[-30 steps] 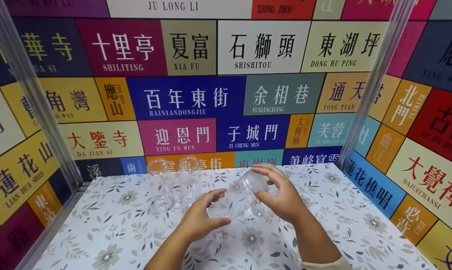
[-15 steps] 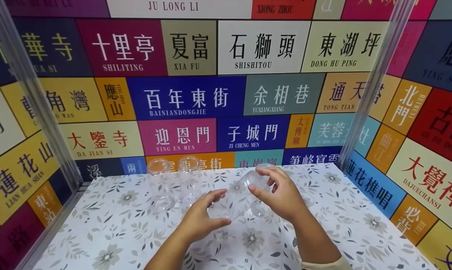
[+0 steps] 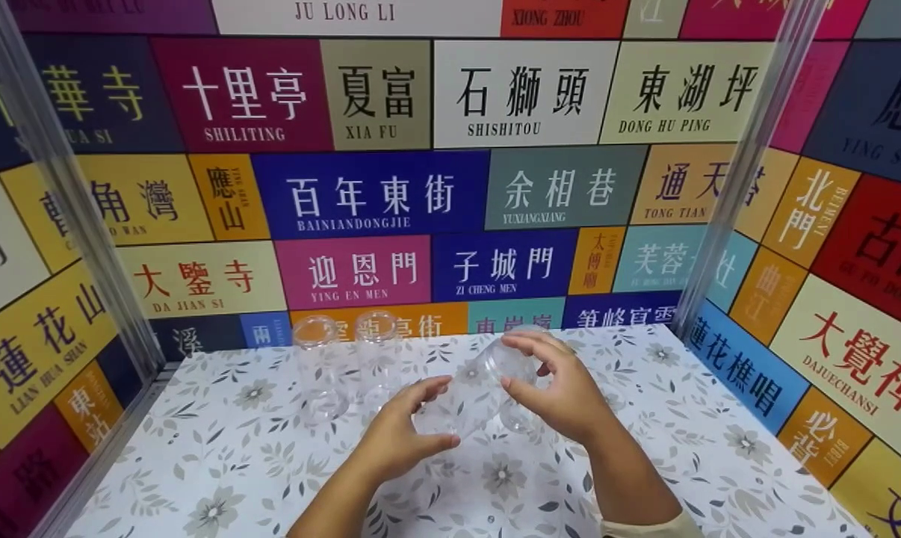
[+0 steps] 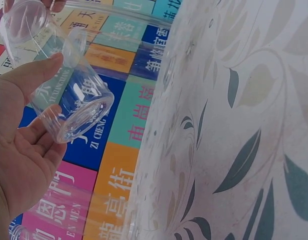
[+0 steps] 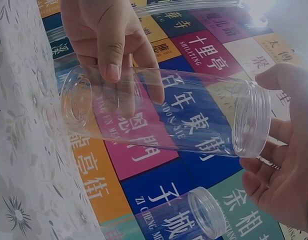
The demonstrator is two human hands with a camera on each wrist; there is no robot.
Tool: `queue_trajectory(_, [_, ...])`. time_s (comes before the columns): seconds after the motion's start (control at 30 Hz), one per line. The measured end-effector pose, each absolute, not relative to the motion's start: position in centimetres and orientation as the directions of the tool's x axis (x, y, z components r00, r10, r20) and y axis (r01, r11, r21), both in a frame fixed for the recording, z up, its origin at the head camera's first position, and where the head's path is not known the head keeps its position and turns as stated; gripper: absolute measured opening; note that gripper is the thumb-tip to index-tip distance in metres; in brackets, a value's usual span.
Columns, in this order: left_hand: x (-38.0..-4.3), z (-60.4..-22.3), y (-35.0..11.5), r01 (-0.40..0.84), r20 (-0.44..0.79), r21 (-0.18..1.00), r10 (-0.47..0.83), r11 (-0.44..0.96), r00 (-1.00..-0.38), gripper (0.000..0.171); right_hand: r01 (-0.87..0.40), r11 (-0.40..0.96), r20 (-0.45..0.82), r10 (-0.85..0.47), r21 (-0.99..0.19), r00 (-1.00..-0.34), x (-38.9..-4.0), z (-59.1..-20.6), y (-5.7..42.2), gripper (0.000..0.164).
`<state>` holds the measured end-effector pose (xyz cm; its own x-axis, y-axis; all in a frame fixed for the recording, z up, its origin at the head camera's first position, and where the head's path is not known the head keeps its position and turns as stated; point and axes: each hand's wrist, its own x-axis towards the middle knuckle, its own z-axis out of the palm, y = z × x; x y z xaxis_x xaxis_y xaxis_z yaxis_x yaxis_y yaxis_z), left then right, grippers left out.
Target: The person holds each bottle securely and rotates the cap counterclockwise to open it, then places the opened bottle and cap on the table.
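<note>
Jar of clear colourless material, tall and cylindrical (image 3: 471,392), hangs tilted above the table's middle, lidded end towards 1 o'clock and base towards 7 in the head view. The left hand (image 3: 402,433) holds its body near the base, thumb on 1 side and curled fingers on the other. The right hand (image 3: 562,385) spans the transparent round lid with a ridged rim (image 5: 251,120), thumb and bent fingers on opposite edges.

It looks like thin plastic: probably light, stiff enough to keep its round shape, smooth and apt to slip, and likely to dent or crack under a hard squeeze. The lower body suits a gentle wrap of the fingers; the lid's rim should give fingertips better purchase.

At 10 to 11 o'clock from it stand 2 clear upright cylindrical jars (image 3: 320,377) on the white tablecloth with grey leaves and flowers (image 3: 219,478). A third clear jar (image 3: 518,420) stands at 3 o'clock, largely hidden behind the right hand and the held jar. Transparency blurs its outline, and I cannot tell how tightly the lid sits. The cream sleeve (image 3: 652,527) is cut off at 5 o'clock.
</note>
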<state>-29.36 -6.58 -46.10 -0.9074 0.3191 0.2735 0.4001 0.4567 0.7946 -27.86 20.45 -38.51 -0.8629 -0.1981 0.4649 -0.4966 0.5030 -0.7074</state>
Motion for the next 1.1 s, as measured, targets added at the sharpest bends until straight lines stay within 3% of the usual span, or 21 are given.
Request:
queue_trajectory(0.27, [-29.47, -45.91, -6.5, 0.375, 0.25, 0.804, 0.31, 0.462, -0.917, 0.082, -0.55, 0.475, 0.499, -0.242, -0.686, -0.832, -27.98, -38.58, 20.61, 0.059])
queue_trajectory(0.63, [-29.6, -45.95, -6.57, 0.36, 0.235, 0.81, 0.306, 0.463, -0.922, 0.082, -0.542, 0.451, 0.485, -0.245, -0.709, -0.839, -27.88, -38.51, 20.67, 0.059])
queue_trajectory(1.1, [-29.48, -45.99, -6.55, 0.357, 0.234, 0.819, 0.306, 0.449, -0.923, 0.082, -0.402, 0.555, 0.427, -0.091, -0.728, -0.899, -28.04, -38.44, 20.54, 0.046])
